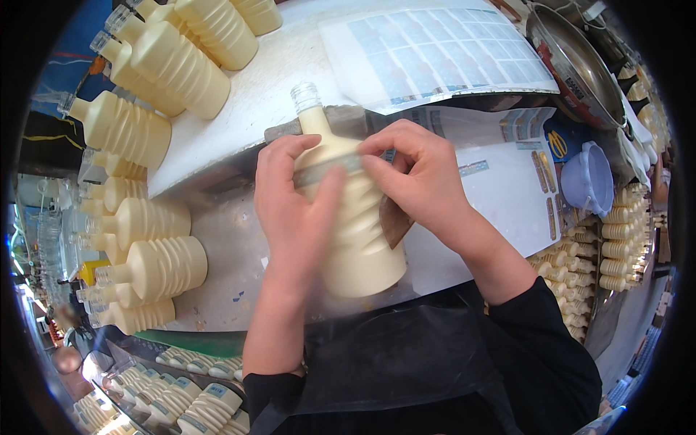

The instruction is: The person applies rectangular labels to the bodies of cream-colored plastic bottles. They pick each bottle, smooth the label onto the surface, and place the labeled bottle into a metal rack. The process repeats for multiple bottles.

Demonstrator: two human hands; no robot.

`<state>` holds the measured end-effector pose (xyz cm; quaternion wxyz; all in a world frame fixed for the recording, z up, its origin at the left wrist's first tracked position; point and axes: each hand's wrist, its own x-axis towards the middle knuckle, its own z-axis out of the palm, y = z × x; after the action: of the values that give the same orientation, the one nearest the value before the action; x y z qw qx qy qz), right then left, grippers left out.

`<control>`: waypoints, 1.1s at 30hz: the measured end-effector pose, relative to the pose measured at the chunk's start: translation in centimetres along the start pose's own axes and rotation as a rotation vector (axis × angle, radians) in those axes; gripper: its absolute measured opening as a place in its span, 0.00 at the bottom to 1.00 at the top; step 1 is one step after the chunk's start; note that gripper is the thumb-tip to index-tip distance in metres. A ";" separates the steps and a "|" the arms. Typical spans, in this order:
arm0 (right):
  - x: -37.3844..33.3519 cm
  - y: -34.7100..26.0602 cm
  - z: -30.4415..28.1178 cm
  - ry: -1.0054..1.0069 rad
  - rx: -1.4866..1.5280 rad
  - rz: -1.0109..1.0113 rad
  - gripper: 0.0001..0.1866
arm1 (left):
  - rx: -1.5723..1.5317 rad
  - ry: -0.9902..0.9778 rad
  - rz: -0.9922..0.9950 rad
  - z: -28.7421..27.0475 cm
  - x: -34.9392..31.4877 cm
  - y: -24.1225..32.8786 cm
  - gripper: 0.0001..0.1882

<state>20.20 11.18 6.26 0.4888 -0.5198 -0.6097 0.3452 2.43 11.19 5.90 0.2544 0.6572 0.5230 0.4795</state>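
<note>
A cream bottle (359, 246) with ribbed sides and a clear threaded neck lies tilted in front of me, its neck end over a grey block (344, 119). Around its left shoulder curl the fingers of my left hand (286, 199); the thumb, blurred by motion, lies across the bottle's front. A grey-blue label strip (319, 171) runs over the upper body beneath that thumb. My right hand (424, 177) pinches the strip's right end between thumb and forefinger. Tucked below its curled fingers is a flat brown piece (394, 221), partly hidden by the hand.
Several cream bottles (170, 268) stand along the left side, more (177, 69) at the far left. A sheet of blue labels (435, 54) covers the raised white board. To the right are a lavender bucket (587, 179), yellow-handled scissors (557, 144) and a metal pan (580, 58).
</note>
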 end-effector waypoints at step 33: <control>0.0 0.3 0.3 0.024 -0.014 0.005 0.03 | 0.021 -0.007 0.057 0.7 0.2 0.1 0.10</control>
<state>20.04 11.29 5.93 0.4916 -0.5289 -0.6048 0.3359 3.06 11.50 5.76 0.2355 0.6762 0.5080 0.4788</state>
